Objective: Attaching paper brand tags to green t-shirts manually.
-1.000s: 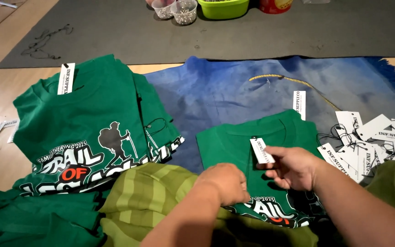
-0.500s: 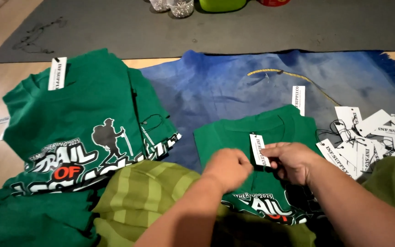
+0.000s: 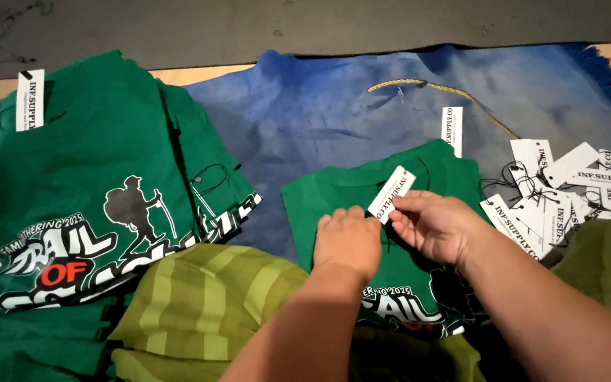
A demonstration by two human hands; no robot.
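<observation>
A: On the folded green shirt (image 3: pixel 362 194) in the middle, both hands meet at a white paper tag (image 3: pixel 392 194). How much of the grip shows?

B: The right hand (image 3: pixel 436 226) has its fingertips pinched on the tag's lower end, loosely curled, palm turned inward. The left hand (image 3: pixel 348 240) lies knuckles up, fingers bent down against the shirt just beside the tag. Whether it holds the string or anything at all I cannot tell; its fingertips are hidden under the hand.

A: And the shirt itself?

B: It lies on the blue cloth (image 3: pixel 334 106), collar end away from the person. Both forearms cover most of its print, and an olive striped cloth (image 3: pixel 199 304) overlaps the near edge.

A: Anything else cut off?

B: The pile of loose tags (image 3: pixel 553 191) at the right runs out of view. The big green shirt (image 3: pixel 86 177) at the left is cropped at the edge and carries its own tag (image 3: pixel 30 99).

A: What differs from half a second ago?

B: The view has dipped, so the containers on the grey mat (image 3: pixel 249 28) are gone from the top. The tag has tilted further, and the left hand has closed in towards it.
</observation>
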